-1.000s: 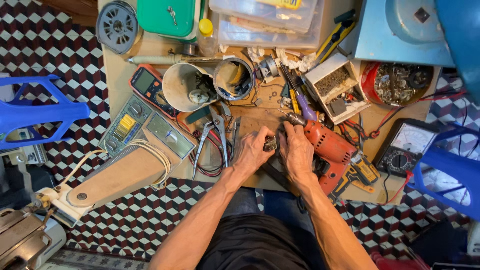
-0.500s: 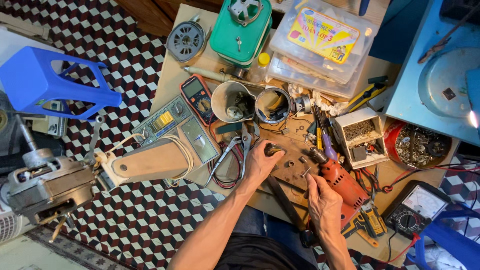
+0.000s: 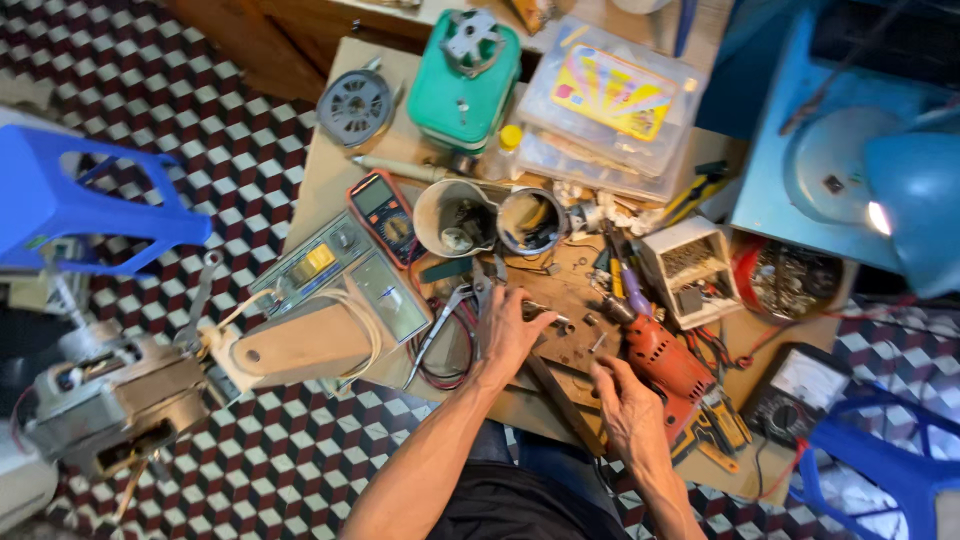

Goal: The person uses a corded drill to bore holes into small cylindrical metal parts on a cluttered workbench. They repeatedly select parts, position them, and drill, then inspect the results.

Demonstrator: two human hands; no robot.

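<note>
Reaching forward over a cluttered wooden table [image 3: 330,170], the left hand [image 3: 510,325] is lying spread on a small brown work board [image 3: 570,315], its fingers touching a small metal part [image 3: 540,312] there; whether they are pinching it or only pressing it flat is hard to tell at this size. The flat palm looks as if it is steadying the board so the loose bits on it do not slide.

The right hand [image 3: 628,412] is hovering half curled and holding nothing, just beside the red electric drill [image 3: 665,362], which is lying on its side at the board's right edge, close enough to be picked up at once.

Pliers [image 3: 440,330] and a loop of red wire are lying left of the left hand. Two open cups [image 3: 490,218] of small parts are standing just beyond the board, within easy reach, with an orange multimeter [image 3: 385,212] to their left and a white parts box [image 3: 690,270] to the right. A green housing [image 3: 465,80] is sitting at the far edge.
</note>
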